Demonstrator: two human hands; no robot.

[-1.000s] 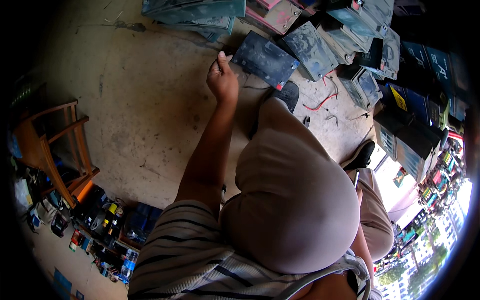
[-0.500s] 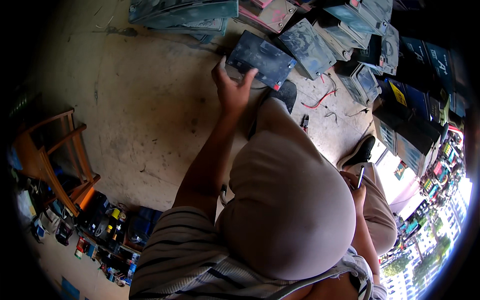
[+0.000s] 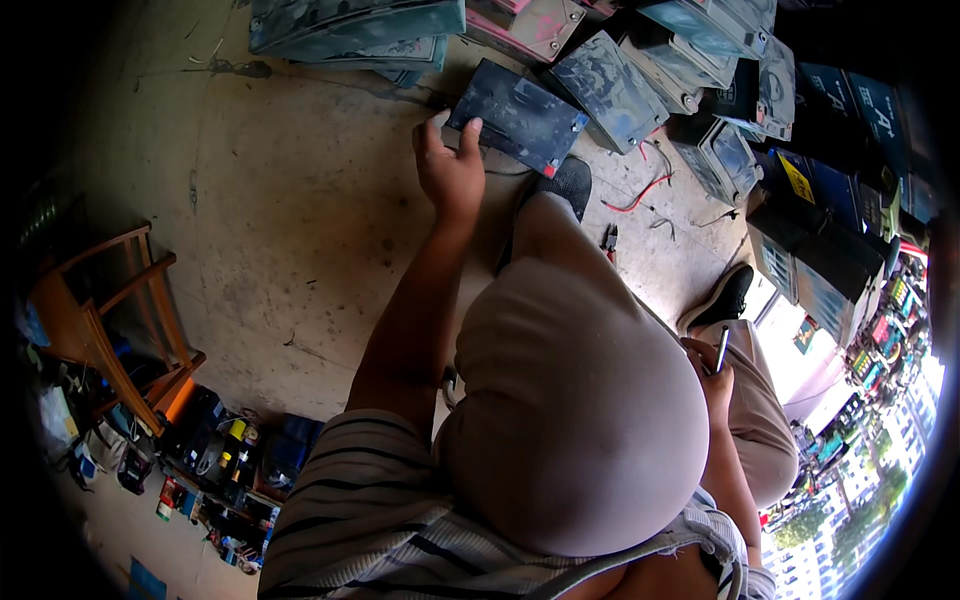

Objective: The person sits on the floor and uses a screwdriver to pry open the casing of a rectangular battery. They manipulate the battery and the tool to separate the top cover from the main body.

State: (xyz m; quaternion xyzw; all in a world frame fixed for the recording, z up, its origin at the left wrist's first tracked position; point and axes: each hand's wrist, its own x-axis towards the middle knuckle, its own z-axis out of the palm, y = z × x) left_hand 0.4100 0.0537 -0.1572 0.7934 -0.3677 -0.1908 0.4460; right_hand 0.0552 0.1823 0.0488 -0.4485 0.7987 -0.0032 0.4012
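A dusty black battery (image 3: pixel 520 115) lies on the floor ahead of me, with a red terminal at its near right corner and a blue one farther up. My left hand (image 3: pixel 450 175) is at its left end, thumb and fingers apart; the thumb tip overlaps the battery's corner. Whether it touches the battery I cannot tell. Resting by my right leg, my right hand (image 3: pixel 712 380) is closed round a slim white stick (image 3: pixel 722 350), whose exact kind does not show.
Several grey batteries (image 3: pixel 610 90) crowd the far right, and more grey-green ones (image 3: pixel 360 30) stand at the far left. Red and black wires (image 3: pixel 640 195) and red-handled pliers (image 3: pixel 611 240) lie near my shoe (image 3: pixel 568 185). A wooden chair (image 3: pixel 120 310) is at left.
My left hand has drawn back slightly to the left, its thumb sliding from over the battery's near side to its left corner. The right hand keeps its hold on the white stick.
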